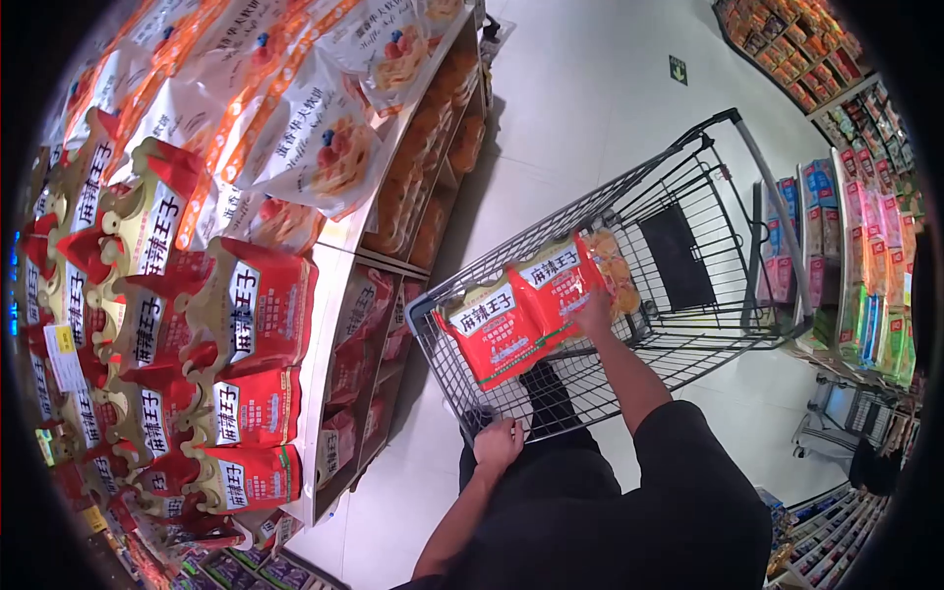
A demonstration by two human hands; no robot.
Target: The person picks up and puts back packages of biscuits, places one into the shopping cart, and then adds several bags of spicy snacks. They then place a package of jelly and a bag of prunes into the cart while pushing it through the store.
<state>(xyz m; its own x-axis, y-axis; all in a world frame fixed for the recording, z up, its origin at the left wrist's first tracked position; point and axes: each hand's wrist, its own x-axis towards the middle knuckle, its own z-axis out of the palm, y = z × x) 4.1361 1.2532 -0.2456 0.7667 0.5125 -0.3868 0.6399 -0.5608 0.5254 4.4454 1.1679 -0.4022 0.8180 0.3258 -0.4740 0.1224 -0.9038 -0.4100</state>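
Note:
Two red snack bags with white label panels and gold tops lie side by side in a wire shopping cart [678, 339]. My right hand [592, 313] reaches over the cart and grips the right edge of the right-hand red snack bag [556, 280]; its fingers show only in part. Left of it lies the other red snack bag [484, 329]. A clear pack of round orange-yellow food [618, 270] sits beyond my right hand in the basket. My left hand [499, 444] is closed at the cart's near rim, fingers curled over it.
On the left, a display shelf [334, 285] carries rows of red snack bags [261, 403] and white waffle packs [315, 138]. More stocked shelves [875, 236] line the right side. A green floor sign [678, 69] lies on the pale tiles ahead. Another cart [836, 423] stands at the lower right.

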